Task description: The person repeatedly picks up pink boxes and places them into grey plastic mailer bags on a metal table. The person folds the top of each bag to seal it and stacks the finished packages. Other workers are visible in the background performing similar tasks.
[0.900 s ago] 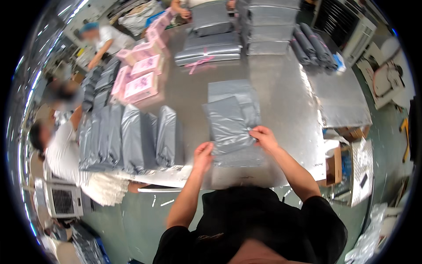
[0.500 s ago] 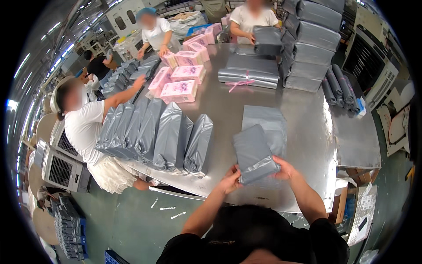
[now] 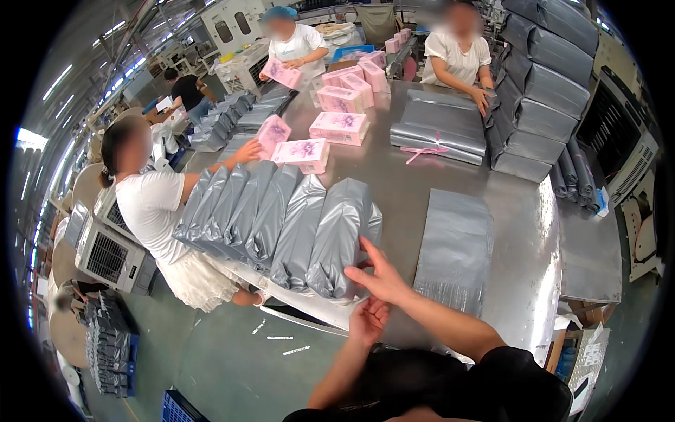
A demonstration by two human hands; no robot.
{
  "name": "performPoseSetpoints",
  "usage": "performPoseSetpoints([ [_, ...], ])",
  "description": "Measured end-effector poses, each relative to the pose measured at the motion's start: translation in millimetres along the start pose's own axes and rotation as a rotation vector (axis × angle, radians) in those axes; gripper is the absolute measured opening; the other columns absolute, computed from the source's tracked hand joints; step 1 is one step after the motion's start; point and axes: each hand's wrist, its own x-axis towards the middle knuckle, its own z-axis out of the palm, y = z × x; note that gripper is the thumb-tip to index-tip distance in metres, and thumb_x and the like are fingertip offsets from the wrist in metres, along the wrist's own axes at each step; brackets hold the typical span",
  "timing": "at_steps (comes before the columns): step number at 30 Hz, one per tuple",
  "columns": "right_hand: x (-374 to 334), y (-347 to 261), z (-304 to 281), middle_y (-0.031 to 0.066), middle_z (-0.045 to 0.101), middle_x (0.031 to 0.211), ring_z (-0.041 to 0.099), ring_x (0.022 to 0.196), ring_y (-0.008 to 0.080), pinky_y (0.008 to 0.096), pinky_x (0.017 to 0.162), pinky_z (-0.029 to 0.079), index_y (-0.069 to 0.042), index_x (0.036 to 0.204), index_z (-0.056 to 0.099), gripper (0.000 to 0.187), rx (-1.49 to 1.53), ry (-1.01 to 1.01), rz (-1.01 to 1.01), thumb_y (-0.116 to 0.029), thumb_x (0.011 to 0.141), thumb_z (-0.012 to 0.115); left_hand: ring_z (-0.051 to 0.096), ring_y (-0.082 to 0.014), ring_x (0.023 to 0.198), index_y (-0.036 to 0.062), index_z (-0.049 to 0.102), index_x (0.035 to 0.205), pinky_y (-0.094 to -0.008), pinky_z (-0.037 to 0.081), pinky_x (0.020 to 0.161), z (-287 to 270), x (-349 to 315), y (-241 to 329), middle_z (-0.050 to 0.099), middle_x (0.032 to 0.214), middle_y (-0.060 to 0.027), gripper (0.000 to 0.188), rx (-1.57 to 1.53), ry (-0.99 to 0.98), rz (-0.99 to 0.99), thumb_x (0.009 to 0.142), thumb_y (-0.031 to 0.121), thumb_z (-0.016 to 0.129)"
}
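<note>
My right hand (image 3: 380,273) reaches left with its fingers stretched apart. Its fingertips rest against the lower right side of a grey plastic-wrapped package (image 3: 339,235). That package stands upright at the right end of a row of several similar grey packages (image 3: 264,211). Just below, at the table's near edge, my left hand (image 3: 369,321) has loosely curled fingers and shows nothing in them. To the right of my hands, flat grey plastic bags (image 3: 455,243) lie on the metal table (image 3: 519,246).
Pink printed boxes (image 3: 339,128) lie beyond the row. A co-worker (image 3: 144,204) at left touches one; another (image 3: 299,46) holds one. A third (image 3: 457,56) stands by a bundle of grey bags (image 3: 441,126) and a tall stack of grey packs (image 3: 541,91).
The grey package has left both hands, and another stands at the row's right end. My hands have moved left, and my view has shifted. The far-left co-worker now lifts a pink box.
</note>
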Motion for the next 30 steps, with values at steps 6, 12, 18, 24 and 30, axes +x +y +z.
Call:
performPoseSetpoints([
  [6, 18.9, 40.1, -56.1, 0.0141, 0.061, 0.130, 0.065, 0.108, 0.0207, 0.0328, 0.087, 0.057, 0.001, 0.144, 0.051, 0.062, 0.237, -0.133, 0.140, -0.039, 0.099, 0.070, 0.067, -0.0208, 0.078, 0.0014, 0.062, 0.124, -0.0343, 0.055, 0.072, -5.3, 40.2, -12.2, 0.071, 0.098, -0.0091, 0.031, 1.580, -0.005, 0.567, 0.100, 0.021, 0.065],
  [12, 144.5, 122.4, -174.8, 0.0062, 0.074, 0.092, 0.069, 0.087, 0.0144, 0.0290, 0.078, 0.056, -0.003, 0.126, 0.068, 0.040, 0.020, 0.129, 0.158, -0.033, 0.100, 0.068, 0.065, -0.0241, 0.071, 0.0049, 0.063, 0.125, -0.0364, 0.056, 0.069, -5.6, 91.5, -11.2, 0.067, 0.092, -0.0097, 0.034, 1.762, 0.044, 0.773, 0.098, 0.026, 0.068],
  [18, 335.4, 121.8, -215.9, 0.0146, 0.074, 0.114, 0.070, 0.103, 0.0355, 0.0469, 0.090, 0.055, -0.008, 0.132, 0.064, 0.047, -0.897, 0.124, 0.019, -0.035, 0.094, 0.066, 0.060, -0.0190, 0.060, 0.0047, 0.068, 0.108, -0.0317, 0.050, 0.057, 15.1, 97.6, -12.8, 0.066, 0.085, -0.0083, 0.020, 1.751, 0.066, 0.842, 0.089, 0.011, 0.071],
  [24, 519.3, 96.5, -162.0, 0.0181, 0.052, 0.147, 0.054, 0.131, 0.0337, 0.0503, 0.101, 0.049, -0.016, 0.151, 0.045, 0.068, -1.413, 0.409, -0.255, -0.039, 0.092, 0.070, 0.058, -0.0196, 0.058, 0.0057, 0.069, 0.106, -0.0319, 0.050, 0.055, 15.9, 105.3, -3.9, 0.066, 0.082, -0.0078, 0.020, 1.765, 0.010, 0.949, 0.087, 0.012, 0.072],
  [30, 572.3, 140.3, -165.5, 0.0136, 0.062, 0.131, 0.054, 0.128, 0.0320, 0.0531, 0.111, 0.039, -0.007, 0.124, 0.065, 0.041, -1.541, 0.394, -0.428, -0.030, 0.090, 0.067, 0.058, -0.0196, 0.058, 0.0061, 0.069, 0.106, -0.0322, 0.050, 0.055, 20.1, 112.0, 16.5, 0.066, 0.081, -0.0075, 0.020, 1.802, 0.009, 0.915, 0.087, 0.012, 0.073],
])
